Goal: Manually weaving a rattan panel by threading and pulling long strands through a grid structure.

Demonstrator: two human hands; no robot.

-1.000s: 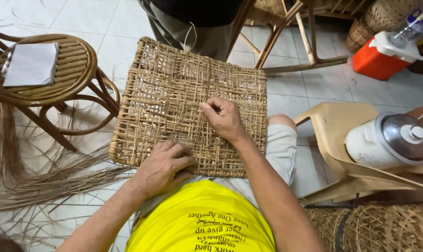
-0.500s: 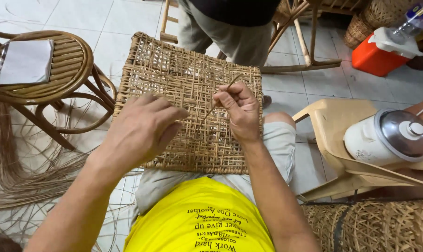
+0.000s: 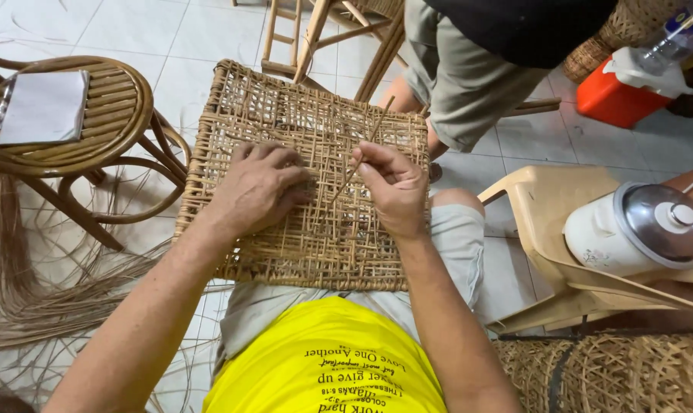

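A square woven cane panel [image 3: 285,115] rests on my lap, tilted away from me. My left hand [image 3: 258,187] lies flat on its middle, fingers spread and pressing the weave. My right hand [image 3: 392,187] pinches a thin cane strand [image 3: 361,153] between thumb and fingers; the strand slants up to the right, its lower end entering the weave by my left fingertips.
A round rattan stool [image 3: 124,107] with a white paper on it stands at the left, loose cane strands [image 3: 32,291] beneath it. Another person stands behind the panel by a wooden chair frame [image 3: 316,30]. A pot sits on a plastic chair [image 3: 545,199] at right; a basket [image 3: 614,367] lies below.
My left hand has come down flat onto the panel. My right hand has shifted slightly down and left with the strand. The person behind has stepped to the right.
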